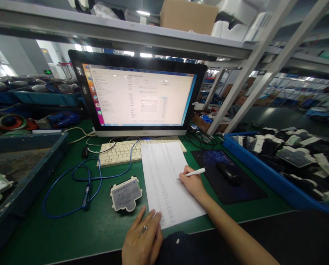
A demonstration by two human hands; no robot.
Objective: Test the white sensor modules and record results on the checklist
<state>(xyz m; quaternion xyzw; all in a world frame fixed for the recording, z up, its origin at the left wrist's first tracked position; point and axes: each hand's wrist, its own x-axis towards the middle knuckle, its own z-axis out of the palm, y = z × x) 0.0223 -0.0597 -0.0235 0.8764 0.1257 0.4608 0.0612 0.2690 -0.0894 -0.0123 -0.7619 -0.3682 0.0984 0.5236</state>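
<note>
A white pen (196, 172) is gripped in my right hand (191, 182), its tip at the right part of a printed paper sheet (171, 184). The sheet bears columns of small text that I cannot read. My left hand (143, 235) lies flat with its fingers spread, fingertips at the sheet's lower left edge, a ring on one finger. Just beyond those fingers, a white-rimmed device with a grey label (126, 194) rests on the green tabletop. The top of the sheet overlaps a cream keyboard (120, 152).
A lit monitor (142, 95) stands behind the keyboard. A blue cable (67, 213) loops on the left beside a blue bin (40, 165). To the right are a black mouse (228, 173) on a dark mat (222, 195) and a blue crate (259, 180) full of devices. A shelf (120, 31) runs overhead.
</note>
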